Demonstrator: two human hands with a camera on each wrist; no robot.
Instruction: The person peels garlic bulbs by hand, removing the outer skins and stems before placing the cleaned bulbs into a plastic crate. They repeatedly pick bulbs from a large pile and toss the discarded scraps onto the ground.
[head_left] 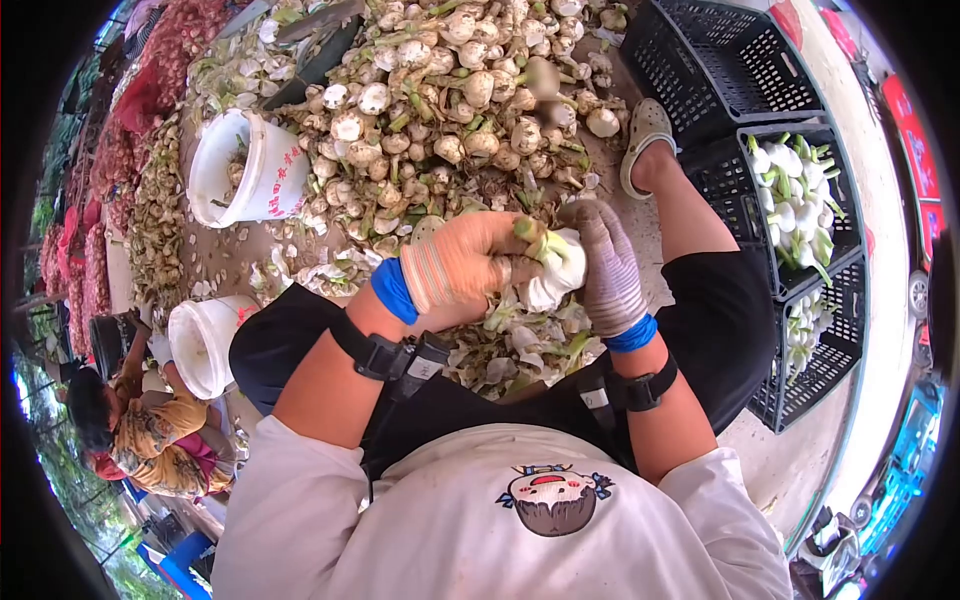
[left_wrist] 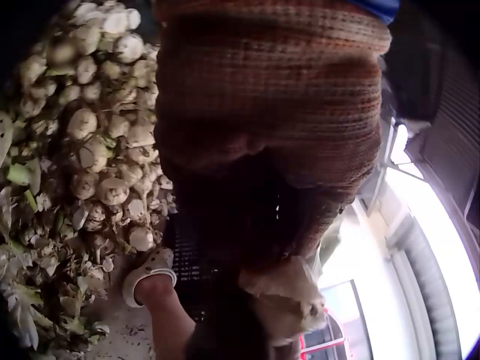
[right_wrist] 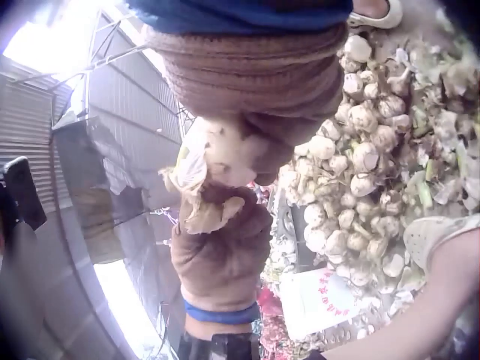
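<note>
Both hands wear knit gloves and meet over my lap on one white bulb (head_left: 560,268) with a short green stalk. My left hand (head_left: 478,262), in an orange glove, wraps its fingers round the bulb from the left. My right hand (head_left: 603,258), in a grey-brown glove, grips it from the right, fingers curled over the top. In the left wrist view the left hand (left_wrist: 270,142) fills the frame, with the bulb's (left_wrist: 289,304) loose skin below it. In the right wrist view the right hand (right_wrist: 259,82) holds the bulb (right_wrist: 217,154) against the left hand (right_wrist: 221,255).
A big pile of unpeeled bulbs (head_left: 450,110) covers the ground ahead. Peelings (head_left: 525,345) lie between my knees. Two white buckets (head_left: 245,170) (head_left: 205,340) stand at left. Black crates (head_left: 730,60) stand at right, one (head_left: 800,205) holding peeled bulbs. Another person (head_left: 140,430) sits at lower left.
</note>
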